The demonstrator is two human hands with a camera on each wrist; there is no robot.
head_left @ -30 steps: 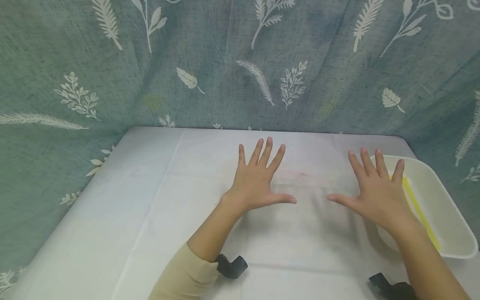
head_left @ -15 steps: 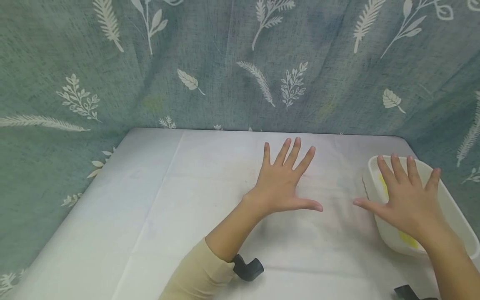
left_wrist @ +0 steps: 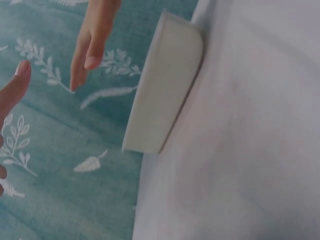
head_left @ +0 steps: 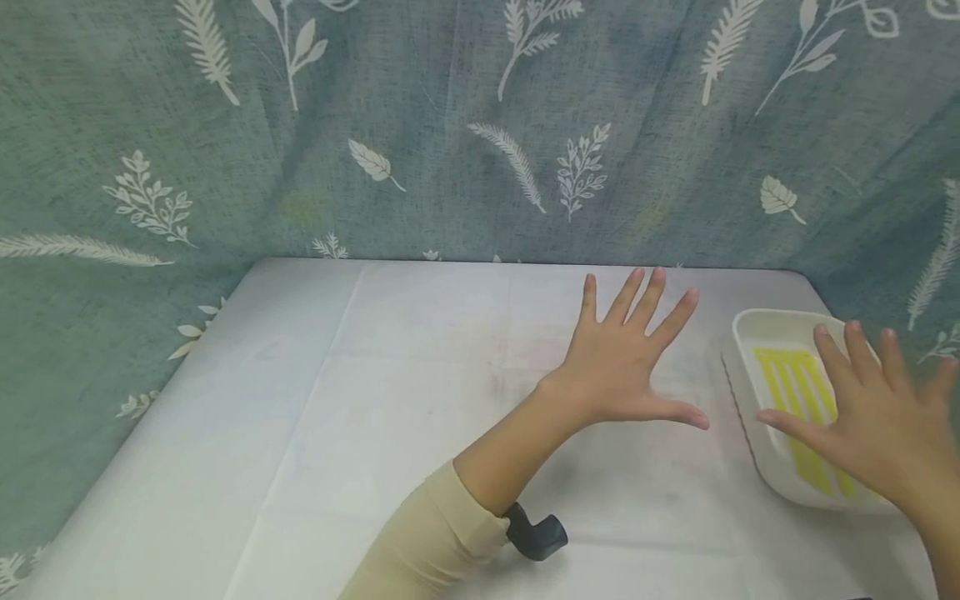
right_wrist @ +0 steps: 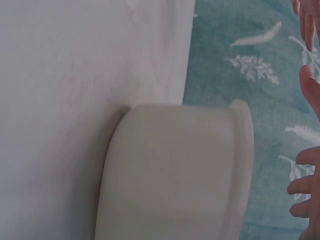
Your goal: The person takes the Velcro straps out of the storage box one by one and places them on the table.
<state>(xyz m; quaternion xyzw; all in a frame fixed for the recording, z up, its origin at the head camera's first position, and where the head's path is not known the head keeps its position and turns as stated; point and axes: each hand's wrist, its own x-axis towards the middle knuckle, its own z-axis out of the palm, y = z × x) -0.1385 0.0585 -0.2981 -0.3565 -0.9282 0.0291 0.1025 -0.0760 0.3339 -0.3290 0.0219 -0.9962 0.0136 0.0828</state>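
Note:
My left hand [head_left: 618, 358] hovers over the white table, fingers spread wide and palm down, holding nothing. Farther right, my right hand [head_left: 885, 417] is spread the same way above a white rectangular tub [head_left: 772, 475] and overlaps its right part in the head view. Flat yellow strips [head_left: 795, 400] show on the tub's bottom; the hand hides some of them. Both wrist views catch the tub from the side, its wall [left_wrist: 167, 85] standing on the cloth, with the hands well above the rim.
A white cloth [head_left: 405, 433] with fold lines covers the table. Behind and beside it hangs a green-blue curtain [head_left: 420, 108] printed with white leaves. A dark curved piece [head_left: 536, 533] sticks out by the left sleeve [head_left: 442, 533].
Both hands have moved steadily to the right, still spread. The right hand now lies farther over the tub, and more of the yellow strips shows. The tub has stayed in place.

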